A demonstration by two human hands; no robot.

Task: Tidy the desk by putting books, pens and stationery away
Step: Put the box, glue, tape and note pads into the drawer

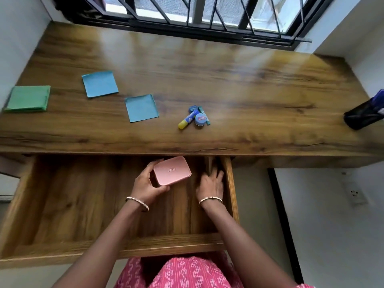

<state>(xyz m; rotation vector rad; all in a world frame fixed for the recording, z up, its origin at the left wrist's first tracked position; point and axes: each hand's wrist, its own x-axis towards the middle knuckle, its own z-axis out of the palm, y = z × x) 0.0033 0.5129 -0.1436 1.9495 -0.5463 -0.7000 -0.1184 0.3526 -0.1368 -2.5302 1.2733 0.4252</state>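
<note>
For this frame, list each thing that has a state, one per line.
Drawer: pulled open.
Pink box: lid shut, gripped by the left hand over the drawer.
Right hand: open, fingers reaching towards the drawer's back corner.
Glue stick: capped, lying flat.
Pen holder: tilted.

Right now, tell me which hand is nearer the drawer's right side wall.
Right. The right hand lies inside the drawer just beside its right side wall; the left hand grips the pink box farther toward the drawer's middle.
</note>
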